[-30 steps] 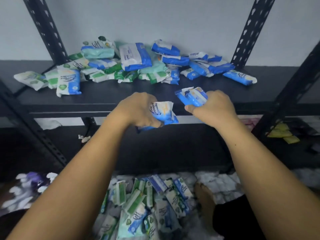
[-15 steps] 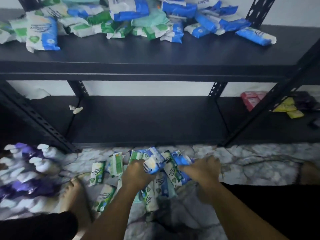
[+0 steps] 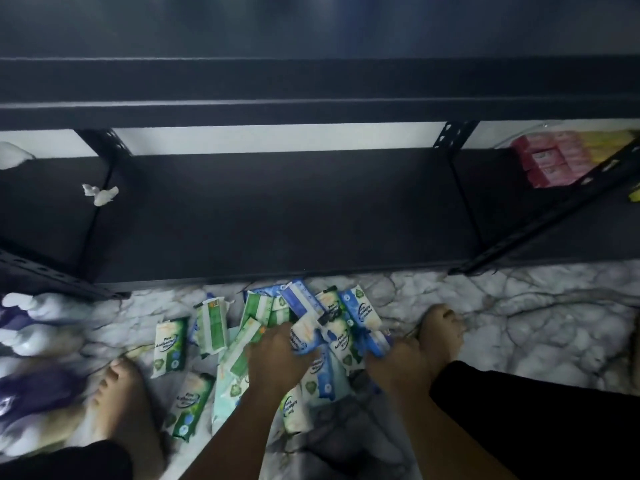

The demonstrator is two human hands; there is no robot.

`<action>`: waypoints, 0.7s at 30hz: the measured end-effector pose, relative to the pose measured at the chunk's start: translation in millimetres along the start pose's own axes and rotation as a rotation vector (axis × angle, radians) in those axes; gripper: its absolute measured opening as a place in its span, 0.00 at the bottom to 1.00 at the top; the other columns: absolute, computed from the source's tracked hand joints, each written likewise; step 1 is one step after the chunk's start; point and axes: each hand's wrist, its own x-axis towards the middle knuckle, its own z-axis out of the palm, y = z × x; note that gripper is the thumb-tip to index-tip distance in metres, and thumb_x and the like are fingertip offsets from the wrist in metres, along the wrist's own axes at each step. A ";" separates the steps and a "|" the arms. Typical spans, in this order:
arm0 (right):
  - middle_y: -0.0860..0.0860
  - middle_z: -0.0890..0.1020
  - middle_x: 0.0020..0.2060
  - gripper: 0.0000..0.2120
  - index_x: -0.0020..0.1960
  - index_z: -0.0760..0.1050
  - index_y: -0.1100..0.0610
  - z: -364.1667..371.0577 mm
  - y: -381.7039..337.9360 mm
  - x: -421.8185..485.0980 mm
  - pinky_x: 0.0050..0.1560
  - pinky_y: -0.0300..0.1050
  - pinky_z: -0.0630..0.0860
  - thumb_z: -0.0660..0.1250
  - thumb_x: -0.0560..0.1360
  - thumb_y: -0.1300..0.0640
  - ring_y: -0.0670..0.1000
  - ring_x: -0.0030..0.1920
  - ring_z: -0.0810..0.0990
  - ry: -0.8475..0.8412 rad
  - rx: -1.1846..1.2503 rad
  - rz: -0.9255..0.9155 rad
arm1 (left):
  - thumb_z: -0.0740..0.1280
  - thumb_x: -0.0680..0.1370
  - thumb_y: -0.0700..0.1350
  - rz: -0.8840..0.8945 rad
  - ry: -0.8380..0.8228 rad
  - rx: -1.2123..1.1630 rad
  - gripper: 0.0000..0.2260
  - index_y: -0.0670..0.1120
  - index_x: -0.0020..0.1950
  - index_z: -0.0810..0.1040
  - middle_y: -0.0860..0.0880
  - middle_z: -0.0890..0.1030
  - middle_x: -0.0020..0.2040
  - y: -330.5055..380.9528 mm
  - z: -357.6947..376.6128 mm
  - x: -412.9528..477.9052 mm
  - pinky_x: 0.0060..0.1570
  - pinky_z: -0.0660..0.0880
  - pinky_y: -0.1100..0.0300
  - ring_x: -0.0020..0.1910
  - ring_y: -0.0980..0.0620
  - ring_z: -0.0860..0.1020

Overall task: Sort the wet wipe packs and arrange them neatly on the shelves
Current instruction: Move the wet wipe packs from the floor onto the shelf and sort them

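Hands reach low: left hand (image 3: 277, 358) curls round a blue-and-white pack (image 3: 304, 336), right hand (image 3: 393, 363) grips a blue pack (image 3: 375, 341). Other wet wipe packs (image 3: 171, 344) lie around both, long axes mostly toward the lower shelf (image 3: 294, 209) just ahead.

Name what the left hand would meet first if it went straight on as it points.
Probably the blue wet wipe pack just beyond the left hand, which grips a white-and-blue pack; depth is unclear.
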 end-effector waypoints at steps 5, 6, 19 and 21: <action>0.54 0.79 0.57 0.27 0.65 0.73 0.54 1.8 -9.1 22.0 0.53 0.49 0.76 0.67 0.72 0.38 0.58 0.57 0.79 0.154 0.142 -0.053 | 0.68 0.73 0.68 0.044 0.112 0.020 0.34 0.55 0.74 0.65 0.54 0.74 0.65 13.0 2.0 19.9 0.62 0.65 0.48 0.64 0.50 0.74; 0.54 0.77 0.60 0.30 0.69 0.70 0.54 2.4 -11.0 27.7 0.54 0.50 0.76 0.68 0.73 0.39 0.59 0.60 0.78 0.145 0.185 -0.076 | 0.70 0.74 0.64 0.062 0.101 0.018 0.35 0.55 0.76 0.62 0.53 0.72 0.66 15.1 3.0 23.1 0.62 0.66 0.47 0.64 0.49 0.73; 0.57 0.73 0.64 0.29 0.70 0.67 0.54 -11.5 -10.8 15.2 0.50 0.45 0.73 0.69 0.73 0.45 0.58 0.60 0.76 -0.062 0.266 -0.143 | 0.67 0.78 0.49 0.167 0.033 -0.001 0.25 0.48 0.74 0.72 0.48 0.74 0.71 17.6 -14.5 5.8 0.65 0.73 0.51 0.68 0.46 0.73; 0.55 0.75 0.60 0.24 0.65 0.70 0.51 -31.3 -19.4 1.9 0.48 0.46 0.75 0.68 0.73 0.44 0.56 0.56 0.78 0.002 0.308 -0.195 | 0.67 0.78 0.50 0.192 0.060 -0.029 0.24 0.47 0.74 0.72 0.47 0.75 0.71 26.0 -30.3 -2.0 0.65 0.73 0.51 0.69 0.45 0.73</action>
